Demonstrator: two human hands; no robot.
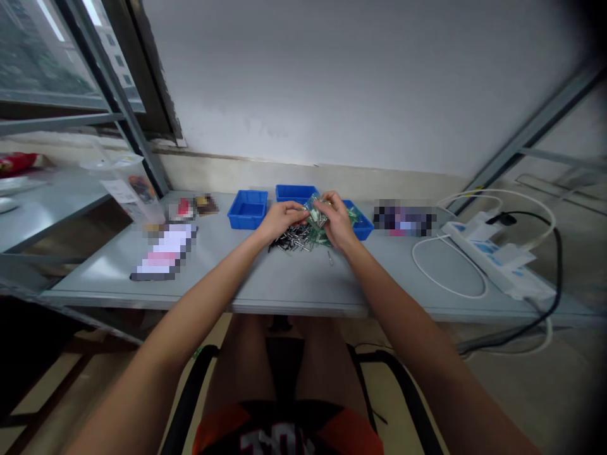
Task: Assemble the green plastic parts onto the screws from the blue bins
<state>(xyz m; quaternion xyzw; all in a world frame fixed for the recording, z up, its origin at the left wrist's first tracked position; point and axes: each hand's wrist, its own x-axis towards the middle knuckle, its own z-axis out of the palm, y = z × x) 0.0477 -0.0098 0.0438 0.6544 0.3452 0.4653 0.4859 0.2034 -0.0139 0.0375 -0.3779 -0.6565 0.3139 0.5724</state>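
Note:
Over the far middle of the grey table, both my hands grip a small clear plastic bag with a greenish tint (313, 215); small silvery pieces show in it. My left hand (283, 219) pinches the bag's left edge. From the right, my right hand (336, 218) closes its fingers on the other side. Just below them lies a heap of small metal and black pieces, screw-like in shape (294, 240). More greenish plastic (318, 237) rests beside the heap. One loose silvery piece (331, 258) lies nearer the front, under my right wrist.
Blue bins stand at the left (248, 208), at the back (296, 191) and partly behind my right hand (363, 229). A phone (165, 253) and a plastic cup (135, 193) are at left. A power strip (497, 259) with looping cables occupies the right end.

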